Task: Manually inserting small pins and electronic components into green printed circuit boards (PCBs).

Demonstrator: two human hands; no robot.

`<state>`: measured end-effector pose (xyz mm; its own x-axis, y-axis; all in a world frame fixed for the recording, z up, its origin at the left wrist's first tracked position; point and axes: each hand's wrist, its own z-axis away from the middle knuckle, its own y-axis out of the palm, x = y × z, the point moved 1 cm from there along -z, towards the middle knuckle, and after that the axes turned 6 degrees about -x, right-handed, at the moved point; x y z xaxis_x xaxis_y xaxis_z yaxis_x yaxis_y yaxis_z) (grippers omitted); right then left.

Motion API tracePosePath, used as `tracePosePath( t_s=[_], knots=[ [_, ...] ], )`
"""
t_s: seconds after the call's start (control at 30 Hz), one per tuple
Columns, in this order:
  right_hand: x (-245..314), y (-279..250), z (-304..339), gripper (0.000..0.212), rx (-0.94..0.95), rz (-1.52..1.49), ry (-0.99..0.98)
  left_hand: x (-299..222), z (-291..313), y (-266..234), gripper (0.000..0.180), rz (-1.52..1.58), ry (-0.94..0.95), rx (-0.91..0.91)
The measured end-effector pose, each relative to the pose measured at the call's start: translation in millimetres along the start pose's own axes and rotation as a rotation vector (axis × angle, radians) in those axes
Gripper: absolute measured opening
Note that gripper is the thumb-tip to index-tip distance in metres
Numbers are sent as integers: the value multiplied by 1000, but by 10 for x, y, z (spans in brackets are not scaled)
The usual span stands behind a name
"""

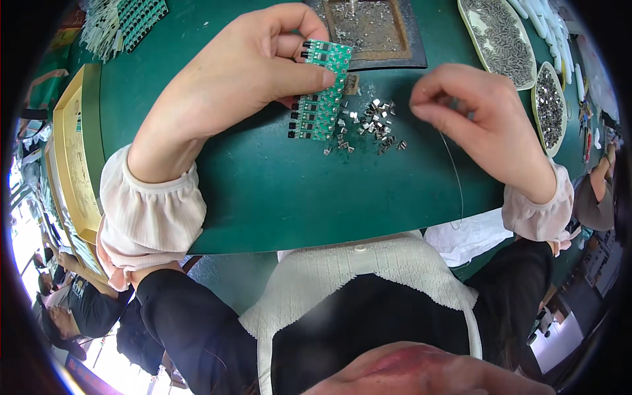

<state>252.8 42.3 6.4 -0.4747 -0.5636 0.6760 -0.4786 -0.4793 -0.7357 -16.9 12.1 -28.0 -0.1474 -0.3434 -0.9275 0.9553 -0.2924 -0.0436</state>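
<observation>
Upright in my left hand (237, 76) is a green circuit board panel (322, 108), gripped at its upper part with the thumb across its face. Small black parts line the panel's left edge. My right hand (484, 122) is raised to the right, its thumb and index finger pinched together. A thin wire (457, 174) hangs from that hand and curves down toward the table's front edge. Between the hands, on the green table top, lies a loose pile of small shiny metal pieces (375, 124), close beside the panel.
A dark-rimmed square tray (413, 49) with metal residue stands at the back. Two pale dishes, one of small grey parts (503, 43) and one of metal pieces (548, 108), sit at the right. More green panels (140, 20) lie back left, near a yellow tray (78, 158).
</observation>
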Motion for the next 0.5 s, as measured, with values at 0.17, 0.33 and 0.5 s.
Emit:
tracePosePath(
  t_s=[0.17, 0.33, 0.5],
  knots=[
    [25, 150, 90, 13, 100, -69, -15, 37, -26, 26, 23, 38, 6, -10],
    [60, 102, -26, 18, 36, -87, -32, 62, -5, 12, 20, 52, 30, 2],
    [-35, 158, -38, 17, -11, 64, -116, 41, 4, 5, 15, 60, 7, 9]
  ],
)
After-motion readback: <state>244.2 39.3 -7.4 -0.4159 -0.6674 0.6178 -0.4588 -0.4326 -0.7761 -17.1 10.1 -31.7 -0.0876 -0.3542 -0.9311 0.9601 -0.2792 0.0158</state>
